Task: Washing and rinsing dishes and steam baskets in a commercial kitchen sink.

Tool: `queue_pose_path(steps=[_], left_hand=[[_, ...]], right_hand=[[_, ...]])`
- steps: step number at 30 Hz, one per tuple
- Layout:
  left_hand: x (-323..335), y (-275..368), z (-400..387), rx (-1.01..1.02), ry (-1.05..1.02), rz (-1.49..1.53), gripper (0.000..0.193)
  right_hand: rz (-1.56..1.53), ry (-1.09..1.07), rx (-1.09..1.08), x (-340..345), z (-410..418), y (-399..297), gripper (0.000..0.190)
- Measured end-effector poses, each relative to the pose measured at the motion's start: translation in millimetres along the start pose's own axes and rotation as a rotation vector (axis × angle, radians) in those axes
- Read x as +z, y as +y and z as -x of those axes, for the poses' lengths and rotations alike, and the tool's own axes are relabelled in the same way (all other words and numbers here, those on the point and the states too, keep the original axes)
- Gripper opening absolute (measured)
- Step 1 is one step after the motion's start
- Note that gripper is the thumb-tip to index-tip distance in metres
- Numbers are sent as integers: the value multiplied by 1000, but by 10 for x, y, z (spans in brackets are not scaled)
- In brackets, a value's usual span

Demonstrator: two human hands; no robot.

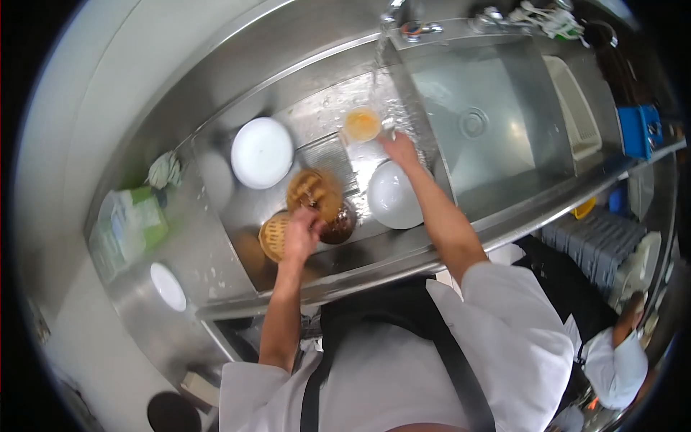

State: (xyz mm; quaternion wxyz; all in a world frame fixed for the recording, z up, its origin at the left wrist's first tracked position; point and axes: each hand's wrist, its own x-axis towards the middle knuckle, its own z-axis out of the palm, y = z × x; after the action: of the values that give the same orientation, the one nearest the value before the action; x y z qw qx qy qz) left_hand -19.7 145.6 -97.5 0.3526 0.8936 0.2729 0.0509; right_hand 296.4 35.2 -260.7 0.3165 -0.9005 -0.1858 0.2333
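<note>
In the left basin of a stainless steel sink (302, 116), my left hand (301, 233) pinches the near edge of a round, brown, basket-like dish (313, 189), blurred by motion. Beneath and beside it are a tan slotted round piece (274, 237) and a dark brown wet bowl (340, 224). My right hand (400, 150) reaches to the edge of a small cup (361, 124) with yellow-orange contents or residue; blur hides whether the fingers grip it. A white bowl (397, 197) lies partly under my right forearm. Another white round dish (262, 153) sits at the left.
Water runs from the faucet (397, 13) near my right hand. The right basin (475, 108) holds water and a pale plastic basket (575, 108). A cloth (165, 169), a green-white package (135, 216) and a white dish (168, 287) lie left. Another person (615, 367) stands at lower right.
</note>
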Motion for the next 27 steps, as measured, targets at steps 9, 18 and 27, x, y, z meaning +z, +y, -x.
queue_pose_path(steps=[9, 18, 27], left_hand=[[321, -244, 521, -321, -628, 54, 24], [38, -612, -465, -280, -245, -28, 19], [969, -1000, -1849, -11, -93, -202, 46]], right_hand=[[-432, -133, 80, 446, -596, -46, 70], [747, -242, -538, 136, -33, -1634, 55], [-101, -180, 240, 397, -799, -247, 56]])
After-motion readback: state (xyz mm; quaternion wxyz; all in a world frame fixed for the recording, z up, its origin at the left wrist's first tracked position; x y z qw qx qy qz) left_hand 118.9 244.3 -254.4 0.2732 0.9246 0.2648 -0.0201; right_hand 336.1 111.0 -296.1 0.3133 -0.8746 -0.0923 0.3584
